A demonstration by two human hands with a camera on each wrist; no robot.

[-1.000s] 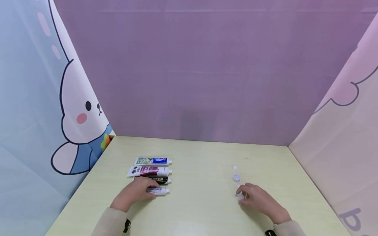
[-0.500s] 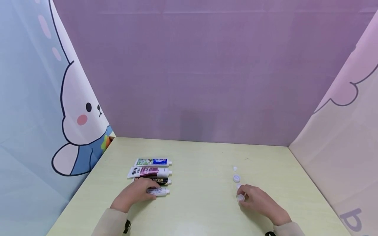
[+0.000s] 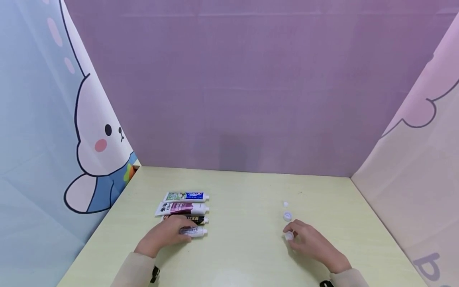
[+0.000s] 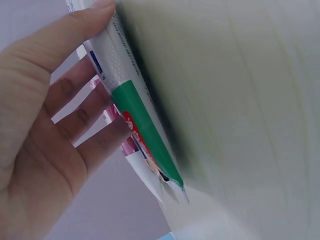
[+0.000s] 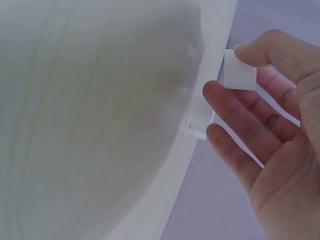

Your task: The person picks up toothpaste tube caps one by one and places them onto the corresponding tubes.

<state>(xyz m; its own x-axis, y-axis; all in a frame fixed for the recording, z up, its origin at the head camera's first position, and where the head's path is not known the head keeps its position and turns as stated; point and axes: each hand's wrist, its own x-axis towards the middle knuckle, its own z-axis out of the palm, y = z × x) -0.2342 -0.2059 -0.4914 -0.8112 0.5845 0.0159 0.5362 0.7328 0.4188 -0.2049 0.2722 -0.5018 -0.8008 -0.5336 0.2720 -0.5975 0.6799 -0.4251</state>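
Four toothpaste tubes would be a count too high, so several lie side by side at the left of the table, nozzles pointing right. My left hand (image 3: 166, 233) grips the nearest one, a white toothpaste tube (image 3: 196, 232) with a green end visible in the left wrist view. Just behind it is a black tube (image 3: 198, 219), partly covered by that hand. Across the table, my right hand (image 3: 311, 241) pinches a small white cap (image 5: 240, 71) between thumb and fingers. Beyond the fingers lie a wider white cap (image 3: 287, 216) and a tiny white cap (image 3: 285, 204).
A white and purple tube (image 3: 181, 208) and a green and blue tube (image 3: 184, 196) lie farther back on the pale table (image 3: 244, 223). A purple cloth (image 3: 233, 87) rises behind the table, with printed cloths at both sides.
My right hand has shifted slightly left and away from me with the cap. The tube under my left hand has slid a little to the right.
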